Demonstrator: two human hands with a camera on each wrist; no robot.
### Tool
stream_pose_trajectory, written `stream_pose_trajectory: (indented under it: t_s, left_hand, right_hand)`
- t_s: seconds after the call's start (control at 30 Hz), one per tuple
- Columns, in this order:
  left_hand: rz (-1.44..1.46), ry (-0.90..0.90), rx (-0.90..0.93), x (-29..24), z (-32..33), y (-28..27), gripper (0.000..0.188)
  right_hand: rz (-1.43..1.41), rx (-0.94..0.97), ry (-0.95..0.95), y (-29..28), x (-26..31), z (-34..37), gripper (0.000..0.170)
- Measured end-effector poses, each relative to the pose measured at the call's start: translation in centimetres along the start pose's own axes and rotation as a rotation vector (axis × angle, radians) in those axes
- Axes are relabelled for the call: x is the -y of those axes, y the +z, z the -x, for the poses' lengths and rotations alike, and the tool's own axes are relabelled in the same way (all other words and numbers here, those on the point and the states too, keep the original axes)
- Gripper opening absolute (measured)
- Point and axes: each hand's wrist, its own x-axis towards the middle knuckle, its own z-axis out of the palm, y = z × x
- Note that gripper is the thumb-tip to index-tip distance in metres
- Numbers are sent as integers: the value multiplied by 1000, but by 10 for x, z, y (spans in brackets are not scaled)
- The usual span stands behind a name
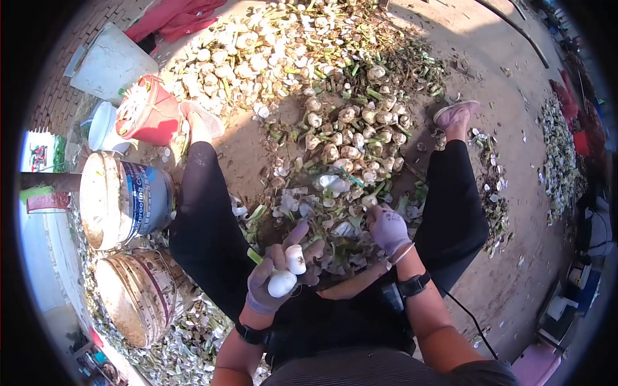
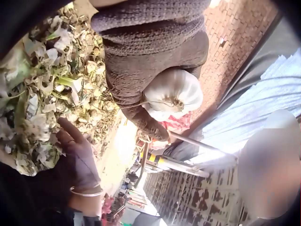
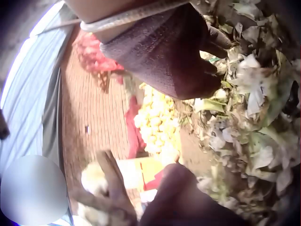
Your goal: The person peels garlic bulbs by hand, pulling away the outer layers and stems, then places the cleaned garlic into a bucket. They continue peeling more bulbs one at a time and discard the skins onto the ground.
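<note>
Two white, cleaned garlic bulbs, one upper (image 1: 295, 259) and one lower (image 1: 281, 283), lie in my gloved left hand (image 1: 273, 273), whose fingers curl about them. The left wrist view shows one bulb (image 2: 173, 94) root end outward, held against the glove. A cut green stem (image 1: 255, 256) sticks up beside that hand. My gloved right hand (image 1: 388, 230) reaches down at the near edge of the heap of untrimmed garlic (image 1: 351, 151), fingertips close to a bulb (image 1: 369, 201). In the right wrist view its fingers (image 3: 204, 77) point into loose skins, with a gap between them.
Peeled skins and leaves (image 3: 254, 89) litter the ground between my legs. To the left stand a labelled white bucket (image 1: 145, 196), a dirty bucket (image 1: 138, 296), a red bucket (image 1: 161, 116) and a white bin (image 1: 112, 64). More garlic and stalks (image 1: 238, 58) spread out farther ahead.
</note>
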Motion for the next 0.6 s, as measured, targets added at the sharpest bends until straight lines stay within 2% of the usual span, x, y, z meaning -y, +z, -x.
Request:
stream_pose_trajectory:
  t_s: [0.07, 0.1, 0.13, 0.17, 0.2, 0.23, 0.3, 0.37, 0.4, 0.43, 0.47, 0.5, 0.53, 0.6]
  left_hand:
    - [103, -48, 60, 10, 3, -32, 32]
    - [197, -92, 115, 13, 4, -43, 31]
    - [198, -93, 119, 15, 3, -35, 31]
    - [-74, -160, -91, 15, -1, -19, 29]
    - [-347, -220, -301, 15, -6, -5, 27]
    - [-129, -372, -412, 12, -14, 4, 25]
    - [-243, -337, -435, 25, -15, -8, 27]
    - [-404, -262, -508, 37, -18, -20, 35]
    - [-404, -253, -516, 37, -17, -28, 35]
    - [-433, -304, -430, 36, -17, -36, 41]
    - [-463, -356, -341, 34, -17, -40, 47]
    - [-379, -266, -412, 38, -16, -30, 51]
    - [-383, -260, -416, 33, -14, -22, 51]
    - [-657, -180, -231, 26, -12, -10, 56]
  right_hand:
    - [0, -119, 295, -5, -15, -40, 28]
    - [3, -122, 297, -2, -22, -56, 28]
    - [-18, -36, 388, 5, -29, -72, 31]
    - [-42, 48, 477, 21, -40, -85, 34]
    - [-181, 45, 461, 65, -73, -103, 36]
    - [-175, 42, 471, 78, -79, -108, 34]
    - [-169, 41, 467, 74, -68, -103, 33]
    - [-514, 222, 316, 29, -21, -70, 37]
    - [-842, 234, 215, 11, 5, -45, 38]
    - [-1094, 377, 211, -24, 41, -15, 35]
    - [-1294, 528, -25, -13, 30, -3, 30]
    - [-1434, 621, 124, -33, 60, 18, 29]
    - [-1562, 540, 84, -37, 75, 33, 24]
    - [-1752, 362, 58, -37, 89, 50, 23]
